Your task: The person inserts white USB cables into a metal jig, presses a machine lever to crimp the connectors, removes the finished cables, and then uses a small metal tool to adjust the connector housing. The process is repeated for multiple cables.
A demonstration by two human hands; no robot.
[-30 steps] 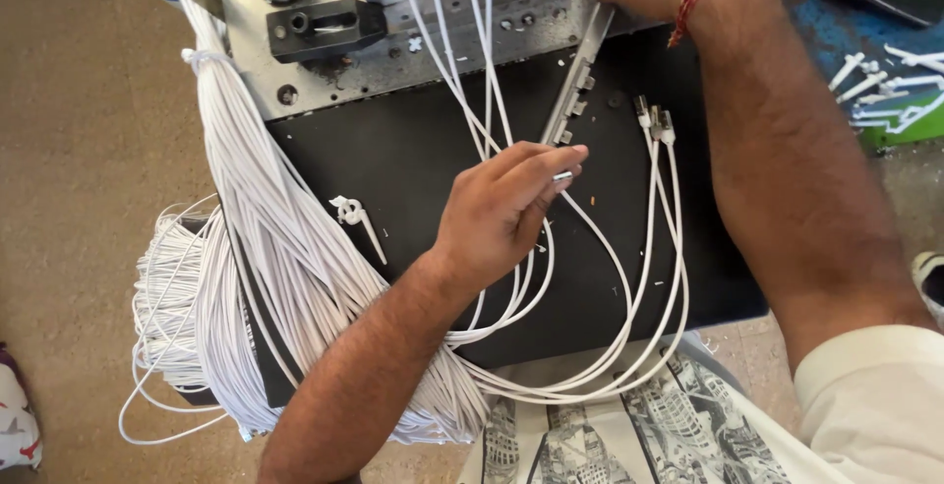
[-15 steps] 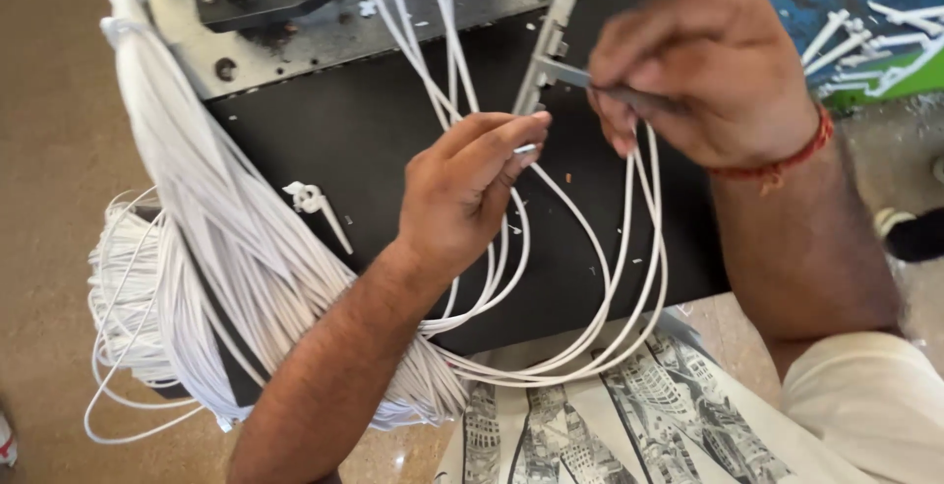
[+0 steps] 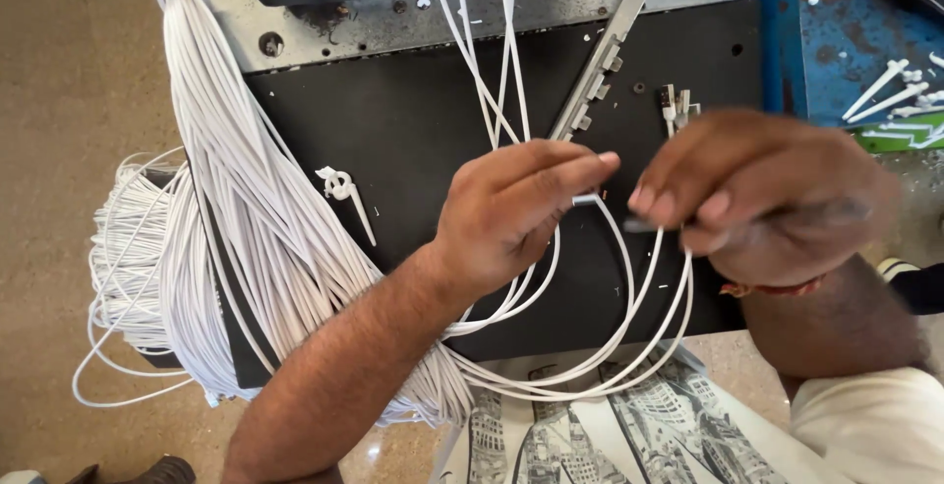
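The left hand point(image 3: 511, 213) pinches the tip of a thin white insulated wire point(image 3: 629, 258) between thumb and forefinger, a short metal end point(image 3: 584, 200) poking out, probably so it can be seen and aimed. Just to its right, the right hand point(image 3: 767, 199), blurred, is closed around something slim and dark; what it is cannot be told. The two hands nearly meet, fingertips apart. The wire loops down toward the near edge of the flat black work plate point(image 3: 413, 120) and back up. On the far side a narrow grey metal terminal strip point(image 3: 600, 61) lies slantwise. A thick hank of white wires point(image 3: 236, 209) hangs over the left edge, within reach.
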